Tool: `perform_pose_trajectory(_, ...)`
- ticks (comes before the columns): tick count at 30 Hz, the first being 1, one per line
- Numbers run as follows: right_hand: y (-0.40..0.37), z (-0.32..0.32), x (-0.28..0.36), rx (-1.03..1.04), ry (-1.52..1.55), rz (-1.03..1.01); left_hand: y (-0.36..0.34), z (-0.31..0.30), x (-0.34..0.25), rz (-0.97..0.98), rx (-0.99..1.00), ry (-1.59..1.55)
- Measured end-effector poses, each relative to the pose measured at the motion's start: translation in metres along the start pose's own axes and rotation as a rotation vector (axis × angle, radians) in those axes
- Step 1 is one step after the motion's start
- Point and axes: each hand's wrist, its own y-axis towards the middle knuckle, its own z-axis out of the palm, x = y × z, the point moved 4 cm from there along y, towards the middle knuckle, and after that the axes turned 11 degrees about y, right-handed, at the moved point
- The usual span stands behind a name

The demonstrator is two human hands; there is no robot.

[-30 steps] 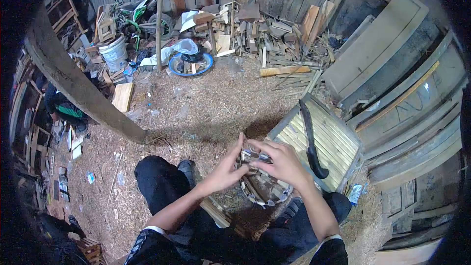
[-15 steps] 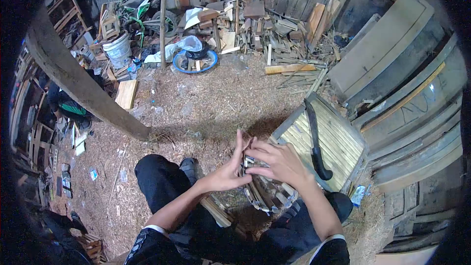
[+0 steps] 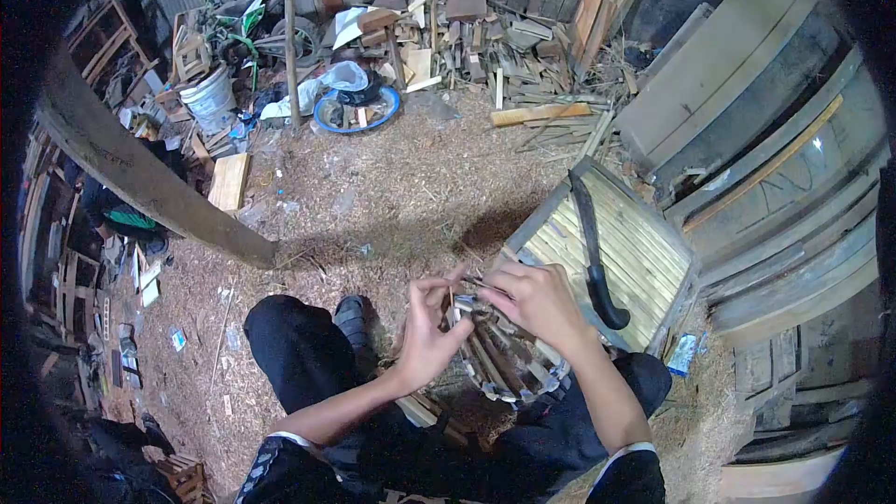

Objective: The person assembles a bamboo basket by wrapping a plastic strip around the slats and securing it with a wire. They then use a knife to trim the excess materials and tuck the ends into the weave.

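I sit on a sawdust floor with a small round basket of wooden strips point(image 3: 511, 364) between my knees. My left hand point(image 3: 427, 327) pinches a thin strip at the basket's near-left rim, fingers curled around it. My right hand point(image 3: 537, 303) lies over the top of the basket and grips the same rim strips from the other side. The two hands nearly touch above the rim. My fingers hide most of the strip ends.
A slatted bamboo panel point(image 3: 644, 271) lies right of the basket with a black-handled machete point(image 3: 595, 257) on it. A thick log point(image 3: 140, 173) slants at left. Scrap wood is piled point(image 3: 485, 42) at the back, near a white bucket point(image 3: 211, 98) and a blue basin point(image 3: 355, 112). Stacked boards point(image 3: 765, 149) stand at right.
My left hand has gone from flat and extended against the rim to curled, pinching a strip. The right hand shifted slightly up over the rim. The basket tilted a little.
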Motion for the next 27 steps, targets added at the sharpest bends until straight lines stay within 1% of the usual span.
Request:
perform_pose_trajectory(1,-0.001,0.000,0.000,0.004,0.004,-0.002,-0.001,-0.001,0.001,0.004,-0.080,-0.116)
perform_pose_trajectory(2,-0.001,-0.002,-0.001,-0.015,0.047,-0.010,0.000,-0.003,0.003,-0.054,-0.093,-0.219)
perform_pose_trajectory(3,-0.001,-0.004,-0.001,-0.035,0.091,-0.016,0.002,-0.007,0.005,-0.052,-0.093,-0.219)
perform_pose_trajectory(5,-0.002,-0.003,0.002,-0.028,0.111,-0.007,0.004,-0.015,0.010,0.011,-0.036,-0.009)
perform_pose_trajectory(6,-0.001,-0.003,0.002,-0.023,0.125,-0.001,0.004,-0.019,0.009,0.015,-0.038,-0.010)
perform_pose_trajectory(8,-0.003,-0.001,0.003,-0.004,0.124,0.008,0.003,-0.022,0.006,-0.013,-0.058,0.115)
perform_pose_trajectory(9,-0.005,0.002,0.003,0.014,0.129,0.018,0.002,-0.022,0.004,-0.016,-0.057,0.114)
perform_pose_trajectory(10,-0.005,0.002,0.005,0.058,0.115,0.036,0.001,-0.023,0.003,-0.079,-0.063,0.082)
perform_pose_trajectory(11,-0.005,0.003,0.005,0.060,0.119,0.039,0.000,-0.024,0.003,-0.142,-0.068,0.049)
perform_pose_trajectory(13,-0.004,0.003,0.006,0.020,0.163,0.015,-0.001,-0.027,-0.003,-0.144,-0.063,0.085)
perform_pose_trajectory(15,-0.005,0.004,0.005,0.026,0.194,0.016,-0.003,-0.030,-0.002,-0.148,-0.061,0.121)
perform_pose_trajectory(17,-0.004,0.005,0.007,0.031,0.226,0.008,-0.002,-0.032,0.002,-0.159,-0.008,0.179)
perform_pose_trajectory(20,-0.005,0.008,0.009,0.035,0.264,0.014,0.000,-0.035,0.001,-0.187,-0.029,0.167)
perform_pose_trajectory(22,-0.006,0.005,0.006,-0.056,0.321,0.018,0.002,-0.036,-0.006,-0.196,-0.063,0.170)
perform_pose_trajectory(23,-0.006,0.004,0.005,-0.054,0.321,0.016,0.003,-0.037,-0.008,-0.201,-0.095,0.172)
perform_pose_trajectory(27,-0.006,0.004,0.004,-0.053,0.380,0.031,0.004,-0.033,-0.002,-0.204,-0.061,0.201)
